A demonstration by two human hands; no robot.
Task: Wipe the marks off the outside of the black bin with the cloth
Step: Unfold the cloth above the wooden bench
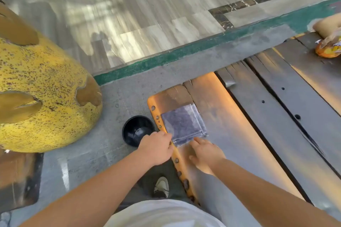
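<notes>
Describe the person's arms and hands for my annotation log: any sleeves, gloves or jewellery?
Both forearms are bare up to the frame edge, with no sleeves visible. The left hand and right hand wear no gloves. No watch, bracelet or ring shows, though motion blur softens fine detail.

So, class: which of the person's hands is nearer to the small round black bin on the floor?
The left. The left hand overlaps the black bin's near rim; the right hand lies on the wooden bench, beyond the folded grey cloth.
</notes>
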